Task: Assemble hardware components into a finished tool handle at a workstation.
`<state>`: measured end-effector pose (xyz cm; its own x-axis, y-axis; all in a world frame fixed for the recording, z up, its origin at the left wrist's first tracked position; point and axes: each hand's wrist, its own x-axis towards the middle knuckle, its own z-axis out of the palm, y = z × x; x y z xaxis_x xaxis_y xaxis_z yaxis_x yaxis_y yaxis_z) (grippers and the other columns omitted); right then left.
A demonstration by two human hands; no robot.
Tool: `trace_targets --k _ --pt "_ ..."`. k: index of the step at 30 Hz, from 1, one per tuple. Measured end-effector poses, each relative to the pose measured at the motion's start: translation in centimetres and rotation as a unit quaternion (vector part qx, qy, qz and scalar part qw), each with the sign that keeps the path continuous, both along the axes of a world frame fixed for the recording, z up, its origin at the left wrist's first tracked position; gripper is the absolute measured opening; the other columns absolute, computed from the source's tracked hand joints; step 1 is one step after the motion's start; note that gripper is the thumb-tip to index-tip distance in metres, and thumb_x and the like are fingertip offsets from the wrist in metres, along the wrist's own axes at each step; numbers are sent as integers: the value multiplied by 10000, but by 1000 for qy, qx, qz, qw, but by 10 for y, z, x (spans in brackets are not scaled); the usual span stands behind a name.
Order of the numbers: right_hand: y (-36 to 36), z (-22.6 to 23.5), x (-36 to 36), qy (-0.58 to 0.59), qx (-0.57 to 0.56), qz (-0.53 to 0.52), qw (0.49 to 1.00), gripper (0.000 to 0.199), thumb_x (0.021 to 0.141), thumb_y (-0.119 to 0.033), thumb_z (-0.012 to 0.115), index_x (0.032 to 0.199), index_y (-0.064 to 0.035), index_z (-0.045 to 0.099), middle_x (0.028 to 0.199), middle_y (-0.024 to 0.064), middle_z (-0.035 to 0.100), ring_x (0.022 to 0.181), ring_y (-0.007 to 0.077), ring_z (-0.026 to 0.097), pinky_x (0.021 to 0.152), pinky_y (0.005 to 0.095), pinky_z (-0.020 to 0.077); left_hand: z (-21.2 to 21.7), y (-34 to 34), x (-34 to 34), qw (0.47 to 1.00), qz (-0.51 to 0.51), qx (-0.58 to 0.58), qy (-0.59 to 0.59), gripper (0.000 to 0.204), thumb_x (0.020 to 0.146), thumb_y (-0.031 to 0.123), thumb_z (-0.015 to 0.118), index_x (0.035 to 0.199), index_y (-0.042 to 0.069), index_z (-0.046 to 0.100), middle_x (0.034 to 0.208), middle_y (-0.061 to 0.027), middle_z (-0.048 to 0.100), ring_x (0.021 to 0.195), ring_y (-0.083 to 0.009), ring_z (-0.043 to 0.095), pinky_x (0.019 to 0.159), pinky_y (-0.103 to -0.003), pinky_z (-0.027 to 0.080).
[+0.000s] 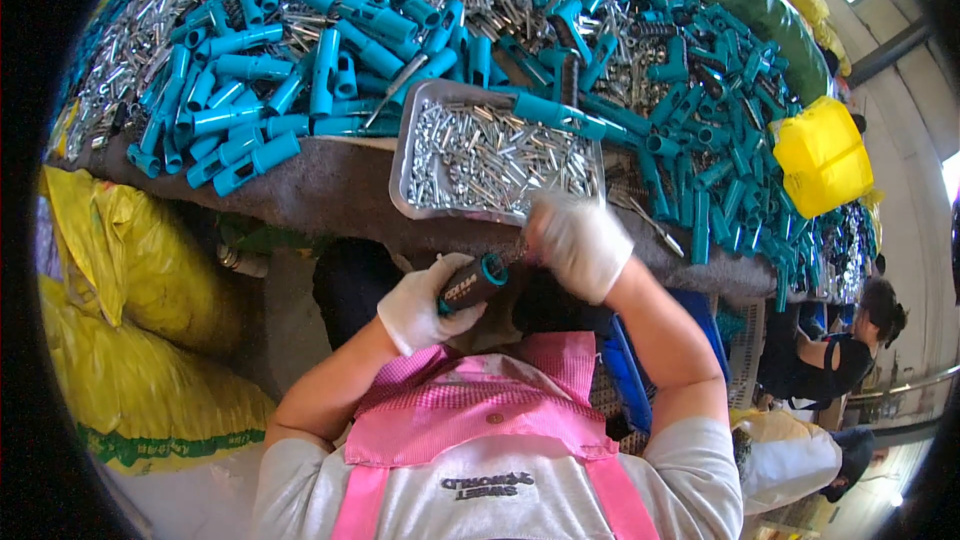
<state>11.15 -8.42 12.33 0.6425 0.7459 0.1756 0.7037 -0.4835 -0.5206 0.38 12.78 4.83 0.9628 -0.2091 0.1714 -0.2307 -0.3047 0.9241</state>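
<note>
In front of my body, my white-gloved left hand [415,312] is closed around a black and teal cylindrical tool handle [474,286]. The handle's round open end, ringed in teal, points up and to the right. My right hand [590,248], also gloved in white, is at the near right edge of a clear plastic tray [405,165]. Motion smears its fingers, so whether they grip anything cannot be made out. Small silver metal pins [490,155] fill the tray. A teal plastic handle part [555,112] lies across the tray's far right corner.
Teal handle housings [240,120] and loose metal pieces [170,20] heap over the table. A yellow plastic container [822,157] stands at the right. Yellow sacks [150,360] are piled on the left. A blue crate [625,370] is beneath my right forearm. Other people [835,355] sit farther right.
</note>
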Motion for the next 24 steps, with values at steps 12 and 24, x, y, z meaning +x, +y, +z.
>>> trace_targets --k 12,24 --pt "17 36 177 -142 -81 -329 930 695 652 -293 717 1224 8 461 1078 211 605 994 312 592 880 365 456 3 41 -12 976 200 81 -2 328 721 185 709 989 63 564 820 -158 625 789 -323 634 723 -352 494" --pt "-19 32 -27 283 14 12 959 458 617 -86 618 1040 0 466 751 32 572 665 96 542 609 248 453 13 40 -29 989 46 141 2 362 710 178 686 1034 105 542 872 -144 636 797 -326 622 675 -377 501"
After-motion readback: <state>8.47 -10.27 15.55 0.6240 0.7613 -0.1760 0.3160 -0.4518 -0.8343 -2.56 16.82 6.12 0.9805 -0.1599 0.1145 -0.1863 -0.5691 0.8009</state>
